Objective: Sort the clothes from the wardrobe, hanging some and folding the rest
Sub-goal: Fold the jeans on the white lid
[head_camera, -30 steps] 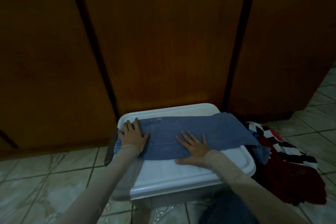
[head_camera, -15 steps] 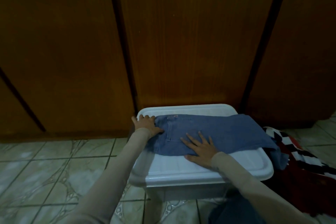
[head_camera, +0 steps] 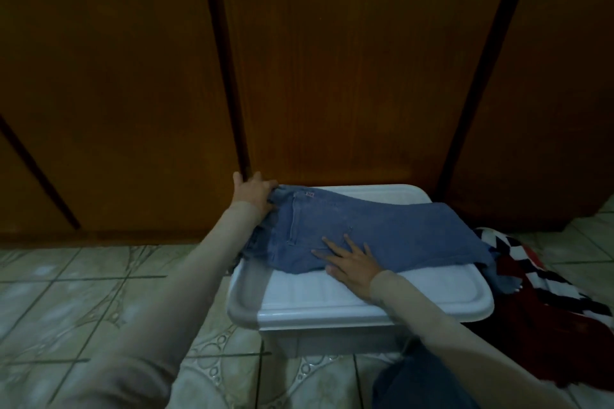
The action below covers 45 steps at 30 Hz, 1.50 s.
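A pair of blue jeans (head_camera: 375, 229), folded lengthwise, lies across the lid of a white plastic box (head_camera: 365, 295). My left hand (head_camera: 254, 194) grips the waistband end at the box's far left corner and lifts it slightly off the lid. Flat on the denim near the front edge, my right hand (head_camera: 350, 259) presses down with straight, spread fingers. The leg end hangs over the box's right side.
Closed brown wardrobe doors (head_camera: 332, 60) stand right behind the box. A heap of red, black and white clothes (head_camera: 538, 295) lies on the tiled floor (head_camera: 83, 292) to the right. My knee in dark blue (head_camera: 418, 385) is at the bottom.
My left hand went from lying flat on the waistband to gripping it and raising it at the far left corner. My right hand stayed pressed on the jeans. The view shifted left.
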Available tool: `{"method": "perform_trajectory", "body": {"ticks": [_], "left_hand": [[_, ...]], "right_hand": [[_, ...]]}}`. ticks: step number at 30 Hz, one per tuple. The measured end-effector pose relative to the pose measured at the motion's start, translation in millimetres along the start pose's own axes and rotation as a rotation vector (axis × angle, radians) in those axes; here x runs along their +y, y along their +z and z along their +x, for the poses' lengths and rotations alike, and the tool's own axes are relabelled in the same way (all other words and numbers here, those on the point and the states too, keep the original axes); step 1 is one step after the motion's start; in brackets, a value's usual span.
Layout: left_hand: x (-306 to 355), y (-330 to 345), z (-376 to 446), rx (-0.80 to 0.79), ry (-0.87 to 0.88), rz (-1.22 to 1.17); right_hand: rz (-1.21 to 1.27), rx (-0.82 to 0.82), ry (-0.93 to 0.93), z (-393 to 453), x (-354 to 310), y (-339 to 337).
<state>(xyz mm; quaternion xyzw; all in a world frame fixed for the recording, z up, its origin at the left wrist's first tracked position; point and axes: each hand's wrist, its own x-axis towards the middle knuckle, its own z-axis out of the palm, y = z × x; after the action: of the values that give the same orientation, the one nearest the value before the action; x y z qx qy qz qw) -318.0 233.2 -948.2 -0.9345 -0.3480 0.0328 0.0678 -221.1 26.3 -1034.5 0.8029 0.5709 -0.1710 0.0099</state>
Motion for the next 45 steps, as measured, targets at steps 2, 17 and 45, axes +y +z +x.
{"method": "perform_trajectory", "body": {"ticks": [2, 17, 45], "left_hand": [[-17.9, -12.3, -0.1, 0.000, -0.010, 0.015], [-19.9, 53.2, -34.1, 0.002, -0.267, -0.110], [209.7, 41.2, -22.8, 0.216, 0.477, -0.544]], "right_hand": [[0.049, 0.022, -0.032, 9.3, -16.6, -5.8], [0.206, -0.068, -0.147, 24.7, -56.9, -3.2], [2.037, 0.751, 0.984, -81.5, 107.6, -29.4]]}}
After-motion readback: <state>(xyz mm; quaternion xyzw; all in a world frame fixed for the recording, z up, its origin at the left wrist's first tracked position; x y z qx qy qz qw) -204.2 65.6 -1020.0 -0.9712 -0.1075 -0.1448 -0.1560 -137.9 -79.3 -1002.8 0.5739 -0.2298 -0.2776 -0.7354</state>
